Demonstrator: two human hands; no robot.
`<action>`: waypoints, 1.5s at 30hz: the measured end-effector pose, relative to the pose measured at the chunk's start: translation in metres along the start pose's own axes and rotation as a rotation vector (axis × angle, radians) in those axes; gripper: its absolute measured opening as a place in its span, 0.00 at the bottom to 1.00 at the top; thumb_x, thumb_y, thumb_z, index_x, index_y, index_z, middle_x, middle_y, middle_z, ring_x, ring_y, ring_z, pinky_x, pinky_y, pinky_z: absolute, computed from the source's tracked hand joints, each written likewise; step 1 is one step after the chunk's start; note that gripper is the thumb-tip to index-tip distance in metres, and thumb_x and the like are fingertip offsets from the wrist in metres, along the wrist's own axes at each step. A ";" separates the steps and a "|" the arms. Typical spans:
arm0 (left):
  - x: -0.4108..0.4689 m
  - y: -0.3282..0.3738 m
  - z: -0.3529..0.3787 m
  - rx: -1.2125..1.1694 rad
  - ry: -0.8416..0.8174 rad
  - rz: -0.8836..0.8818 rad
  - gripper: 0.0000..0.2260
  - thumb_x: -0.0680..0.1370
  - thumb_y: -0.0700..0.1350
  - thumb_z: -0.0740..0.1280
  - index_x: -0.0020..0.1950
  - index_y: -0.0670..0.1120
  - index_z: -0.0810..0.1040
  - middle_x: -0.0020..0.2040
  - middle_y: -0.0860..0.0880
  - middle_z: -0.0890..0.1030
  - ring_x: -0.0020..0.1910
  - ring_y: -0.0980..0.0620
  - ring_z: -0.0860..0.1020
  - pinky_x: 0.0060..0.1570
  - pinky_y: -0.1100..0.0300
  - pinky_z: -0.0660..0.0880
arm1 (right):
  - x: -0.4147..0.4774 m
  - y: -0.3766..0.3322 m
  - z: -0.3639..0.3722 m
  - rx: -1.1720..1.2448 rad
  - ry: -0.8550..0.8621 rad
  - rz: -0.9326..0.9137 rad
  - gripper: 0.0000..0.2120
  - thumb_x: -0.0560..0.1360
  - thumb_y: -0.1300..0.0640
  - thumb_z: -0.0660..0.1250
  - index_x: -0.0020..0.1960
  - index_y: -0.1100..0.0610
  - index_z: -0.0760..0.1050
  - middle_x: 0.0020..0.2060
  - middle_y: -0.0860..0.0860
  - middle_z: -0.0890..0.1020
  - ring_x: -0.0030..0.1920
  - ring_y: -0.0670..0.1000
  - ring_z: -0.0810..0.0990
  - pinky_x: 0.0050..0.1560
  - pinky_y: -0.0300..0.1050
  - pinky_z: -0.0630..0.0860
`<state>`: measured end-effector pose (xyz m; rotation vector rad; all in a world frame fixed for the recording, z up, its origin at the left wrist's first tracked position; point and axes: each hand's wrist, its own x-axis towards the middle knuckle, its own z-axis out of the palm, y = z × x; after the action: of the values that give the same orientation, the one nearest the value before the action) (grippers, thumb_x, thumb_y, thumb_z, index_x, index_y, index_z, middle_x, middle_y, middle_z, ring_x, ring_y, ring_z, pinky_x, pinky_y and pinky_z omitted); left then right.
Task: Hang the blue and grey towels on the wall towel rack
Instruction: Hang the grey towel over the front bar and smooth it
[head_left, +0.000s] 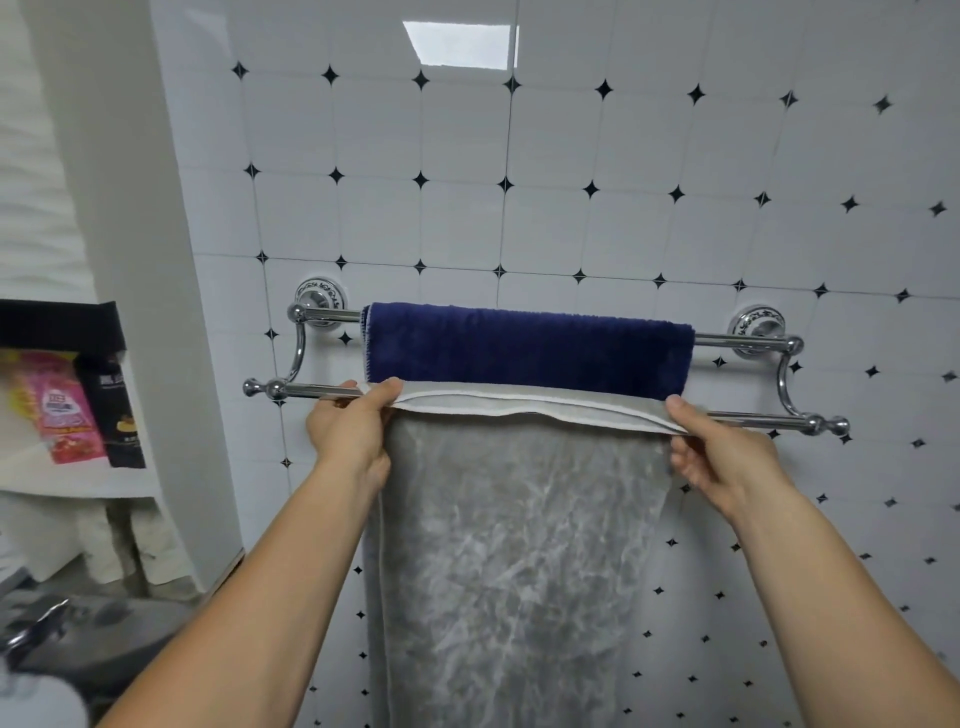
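A chrome double-bar towel rack (301, 348) is fixed to the tiled wall. The dark blue towel (530, 345) is draped over its rear upper bar. The grey towel (519, 545) with a white hem hangs down in front of the front lower bar, its top edge lying along that bar. My left hand (353, 431) pinches the grey towel's upper left corner, thumb on top. My right hand (722, 452) pinches the upper right corner the same way. Most of the front bar is hidden behind the grey towel.
A white shelf unit at the left holds a pink packet (62, 410) and a black box (117, 410). A dark basin with a chrome tap (36, 623) sits at the lower left. The white wall tiles (571, 156) carry black diamond accents.
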<state>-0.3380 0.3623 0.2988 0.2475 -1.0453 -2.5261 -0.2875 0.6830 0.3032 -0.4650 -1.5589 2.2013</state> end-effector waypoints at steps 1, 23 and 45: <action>-0.001 0.000 0.000 0.027 0.015 0.008 0.21 0.67 0.30 0.75 0.58 0.37 0.75 0.48 0.39 0.81 0.40 0.45 0.82 0.43 0.53 0.82 | -0.003 -0.001 -0.001 -0.094 0.020 0.004 0.12 0.68 0.52 0.79 0.45 0.56 0.80 0.31 0.50 0.79 0.23 0.43 0.73 0.20 0.33 0.69; -0.046 0.006 -0.078 0.719 -0.097 -0.152 0.10 0.76 0.45 0.70 0.37 0.44 0.75 0.28 0.48 0.75 0.18 0.56 0.67 0.21 0.65 0.61 | -0.041 0.060 -0.039 -0.402 -0.081 0.004 0.15 0.75 0.47 0.71 0.38 0.56 0.74 0.27 0.50 0.70 0.25 0.47 0.62 0.20 0.36 0.57; -0.075 -0.080 -0.233 0.802 -0.245 -0.101 0.15 0.77 0.45 0.69 0.34 0.42 0.70 0.32 0.44 0.78 0.35 0.52 0.79 0.45 0.58 0.78 | -0.091 0.214 -0.107 -0.464 -0.147 0.054 0.19 0.77 0.50 0.67 0.33 0.61 0.73 0.25 0.51 0.72 0.26 0.48 0.65 0.30 0.42 0.63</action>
<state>-0.2218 0.2960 0.0786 0.2073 -2.1562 -2.1160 -0.1851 0.6605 0.0693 -0.4899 -2.1713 1.9383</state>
